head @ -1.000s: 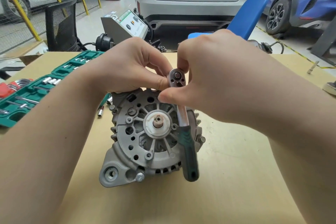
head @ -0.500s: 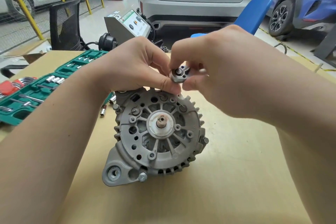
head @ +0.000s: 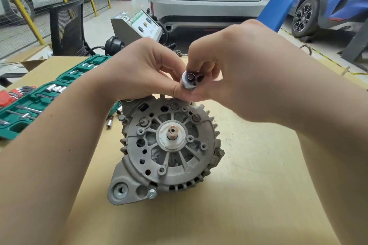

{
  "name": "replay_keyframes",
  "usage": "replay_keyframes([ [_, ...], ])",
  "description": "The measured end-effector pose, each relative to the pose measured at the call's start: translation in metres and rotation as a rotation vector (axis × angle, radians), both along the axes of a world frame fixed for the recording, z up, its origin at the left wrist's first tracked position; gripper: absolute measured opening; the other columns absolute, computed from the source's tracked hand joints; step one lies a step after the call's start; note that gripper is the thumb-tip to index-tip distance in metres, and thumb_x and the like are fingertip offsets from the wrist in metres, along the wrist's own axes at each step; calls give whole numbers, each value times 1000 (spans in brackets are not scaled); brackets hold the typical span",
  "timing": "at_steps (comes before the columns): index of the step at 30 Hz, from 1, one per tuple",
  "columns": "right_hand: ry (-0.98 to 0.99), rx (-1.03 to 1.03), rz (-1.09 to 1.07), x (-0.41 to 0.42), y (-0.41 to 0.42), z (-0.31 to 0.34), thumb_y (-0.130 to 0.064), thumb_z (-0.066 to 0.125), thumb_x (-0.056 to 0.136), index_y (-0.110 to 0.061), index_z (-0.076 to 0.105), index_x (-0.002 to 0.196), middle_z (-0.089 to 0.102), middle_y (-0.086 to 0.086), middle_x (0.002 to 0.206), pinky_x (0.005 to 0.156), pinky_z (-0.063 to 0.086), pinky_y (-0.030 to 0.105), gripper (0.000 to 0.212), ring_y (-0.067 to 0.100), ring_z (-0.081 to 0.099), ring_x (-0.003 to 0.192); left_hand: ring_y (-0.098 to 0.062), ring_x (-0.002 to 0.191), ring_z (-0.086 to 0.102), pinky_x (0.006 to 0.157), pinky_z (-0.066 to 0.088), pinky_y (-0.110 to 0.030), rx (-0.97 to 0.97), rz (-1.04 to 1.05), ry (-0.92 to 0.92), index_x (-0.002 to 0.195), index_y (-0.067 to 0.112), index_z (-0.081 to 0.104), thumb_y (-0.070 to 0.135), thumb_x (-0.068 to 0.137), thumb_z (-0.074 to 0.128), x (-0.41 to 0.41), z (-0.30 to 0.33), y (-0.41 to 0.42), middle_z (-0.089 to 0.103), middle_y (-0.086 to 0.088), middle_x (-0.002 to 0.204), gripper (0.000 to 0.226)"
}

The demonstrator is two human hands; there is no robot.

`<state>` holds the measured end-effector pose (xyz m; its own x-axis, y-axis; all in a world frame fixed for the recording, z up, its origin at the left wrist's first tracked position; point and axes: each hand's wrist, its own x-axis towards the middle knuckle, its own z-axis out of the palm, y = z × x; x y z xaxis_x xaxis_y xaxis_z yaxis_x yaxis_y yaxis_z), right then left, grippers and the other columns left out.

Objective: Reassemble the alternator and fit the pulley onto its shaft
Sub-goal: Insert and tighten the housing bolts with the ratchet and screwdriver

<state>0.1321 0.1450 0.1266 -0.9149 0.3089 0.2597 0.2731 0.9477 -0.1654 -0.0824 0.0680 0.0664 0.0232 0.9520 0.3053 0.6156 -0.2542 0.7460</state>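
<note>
Grey alternator, green socket case, tan table, shiny silver ratchet head.

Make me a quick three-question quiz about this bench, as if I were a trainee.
1. True or false: the pulley is already on the alternator shaft.
2. What do both hands, left hand and right hand, hold above the alternator? A) ratchet head B) hammer C) tape
3. Fill in: the green socket case lies to the ___ of the alternator.

Key: 1 false, the shaft end is bare; 2 A; 3 left.
</note>
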Motion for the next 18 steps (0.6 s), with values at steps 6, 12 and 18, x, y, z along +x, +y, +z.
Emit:
replay_keyframes([
  [6,43,-24,-8,1,3,-2,-29,81,89,-39,71,78,70,-7,81,77,58,40,18,7,63,80,-31,94,79,91,62,-57,-2,-28,15,109,17,86,29,84,91,0,1,1,83,-8,102,28],
  [12,43,47,-7,-2,8,-8,-36,82,86,-40,65,72,66,-12,74,71,57,36,22,-1,56,71,-20,79,78,76,64,-32,33,-11,-14,97,21,87,23,80,93,3,1,-1,83,-4,90,18],
  [18,16,22,15,-3,12,-7,-36,84,84,-46,69,77,68,-11,78,74,58,39,19,4,60,76,-40,88,78,85,65,-52,33,-1,34,108,12,85,22,83,92,3,1,0,83,-7,98,27],
])
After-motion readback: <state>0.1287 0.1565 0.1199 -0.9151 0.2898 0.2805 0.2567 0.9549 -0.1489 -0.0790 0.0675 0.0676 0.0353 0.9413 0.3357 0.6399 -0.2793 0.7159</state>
